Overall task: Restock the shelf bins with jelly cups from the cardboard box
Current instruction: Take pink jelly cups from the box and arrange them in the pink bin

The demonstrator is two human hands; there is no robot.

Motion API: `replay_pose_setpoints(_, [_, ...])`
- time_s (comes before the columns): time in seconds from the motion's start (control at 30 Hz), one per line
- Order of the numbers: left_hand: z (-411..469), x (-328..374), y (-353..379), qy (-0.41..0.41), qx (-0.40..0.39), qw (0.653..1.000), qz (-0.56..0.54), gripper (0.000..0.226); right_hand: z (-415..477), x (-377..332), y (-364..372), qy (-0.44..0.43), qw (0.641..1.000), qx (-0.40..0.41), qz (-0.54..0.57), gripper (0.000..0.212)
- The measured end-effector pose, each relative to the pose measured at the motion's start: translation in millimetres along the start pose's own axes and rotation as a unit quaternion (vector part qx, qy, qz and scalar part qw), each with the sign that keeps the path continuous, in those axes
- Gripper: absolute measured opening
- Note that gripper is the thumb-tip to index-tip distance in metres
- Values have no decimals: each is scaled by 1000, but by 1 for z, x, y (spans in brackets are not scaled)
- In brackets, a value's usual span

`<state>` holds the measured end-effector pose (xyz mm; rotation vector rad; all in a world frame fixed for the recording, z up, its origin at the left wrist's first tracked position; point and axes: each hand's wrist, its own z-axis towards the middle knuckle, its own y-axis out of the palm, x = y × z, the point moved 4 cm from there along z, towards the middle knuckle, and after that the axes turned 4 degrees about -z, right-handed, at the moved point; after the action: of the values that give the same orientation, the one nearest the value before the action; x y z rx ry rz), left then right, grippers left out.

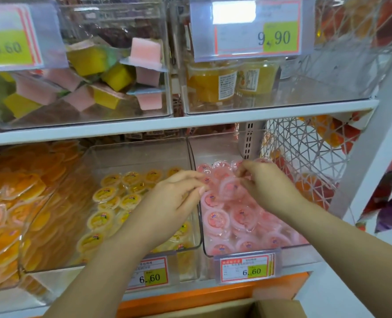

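Note:
Both my hands reach over a clear bin (291, 247) on the lower shelf, filled with several pink jelly cups (215, 220). A blurred pink cup (227, 187) hangs between the hands above the pile. My left hand (174, 198) touches its left side with pinched fingertips. My right hand (265, 184) has curled fingers at its upper right edge. The cardboard box (273, 308) shows only as a brown flap at the bottom edge.
Left of the pink bin stands a clear bin of yellow jelly cups (108, 195), then one of orange cups (11, 203). The upper shelf holds bins of square pink and yellow jellies (112, 72) and orange jars (210, 83). A white wire rack (305, 154) stands at right.

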<state>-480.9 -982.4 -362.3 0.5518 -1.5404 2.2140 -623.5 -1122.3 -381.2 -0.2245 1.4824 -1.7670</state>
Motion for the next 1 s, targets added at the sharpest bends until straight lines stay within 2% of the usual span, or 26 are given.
replay_pose_setpoints(0.07, [0,0,0,4,2,1000,2,29,-3,-3,-19,-19,999,7,48,4])
replay_pose_setpoints(0.1, [1,0,0,6,3,1000,3,29,-4,-8,-26,-36,997,-23,63,7])
replay_pose_setpoints(0.23, [1,1,0,5,4,1000,0,28,-19,-31,-10,-104,960,-256,31,16])
replay_pose_setpoints(0.3, [1,1,0,4,3,1000,-3,28,-25,-38,7,-130,941,-312,13,16])
replay_pose_setpoints(0.43, [1,0,1,7,2,1000,-3,28,-27,-42,29,-141,935,-323,35,19])
replay_pose_setpoints(0.53, [0,0,1,4,5,1000,-10,27,-29,-43,37,-144,942,-297,57,22])
replay_pose_setpoints(0.67, [0,-1,1,4,0,1000,-14,29,-33,-30,20,-119,963,-242,13,27])
replay_pose_setpoints(0.8, [1,-3,3,1,-1,1000,-7,29,-46,-26,17,-98,957,-272,-32,29])
replay_pose_setpoints(1.0, [0,-1,2,-7,-7,1000,4,29,-40,-26,12,-80,967,-241,0,24])
